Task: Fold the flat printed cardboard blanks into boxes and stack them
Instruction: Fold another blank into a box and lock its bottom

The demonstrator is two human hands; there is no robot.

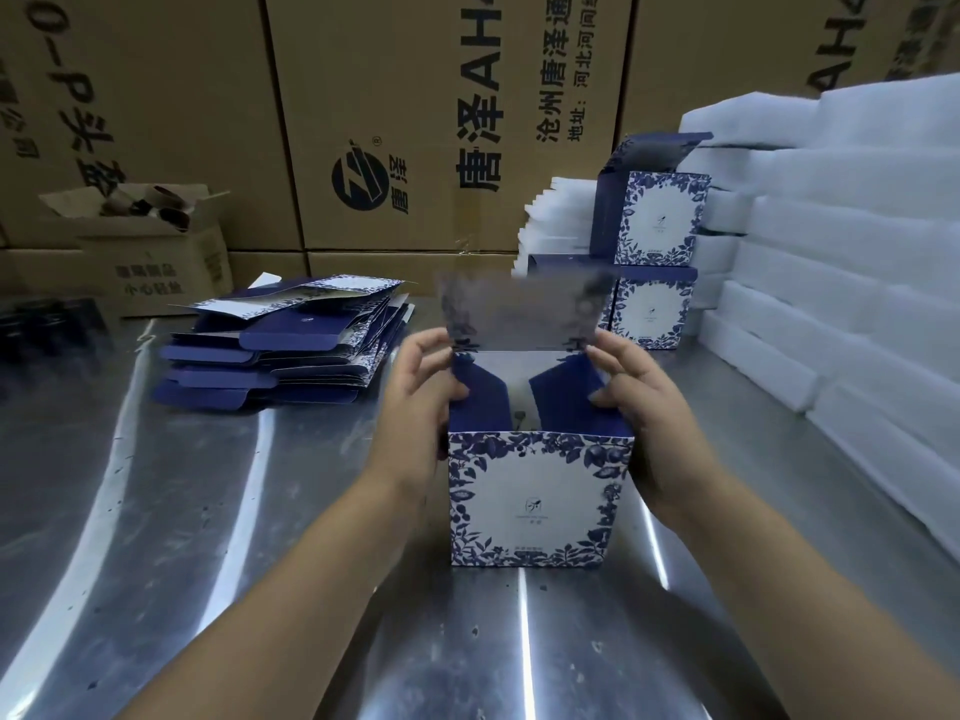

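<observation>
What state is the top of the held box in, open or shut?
Open. The box stands upright; its lid flap sticks up, blurred, and the inside shows. The left hand and right hand grip it.

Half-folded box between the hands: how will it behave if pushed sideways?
Probably light: the box looks like thin, hollow card, top open. Likely slides easily on the shiny metal table. Walls may flex, since the lid flap is untucked.
</observation>
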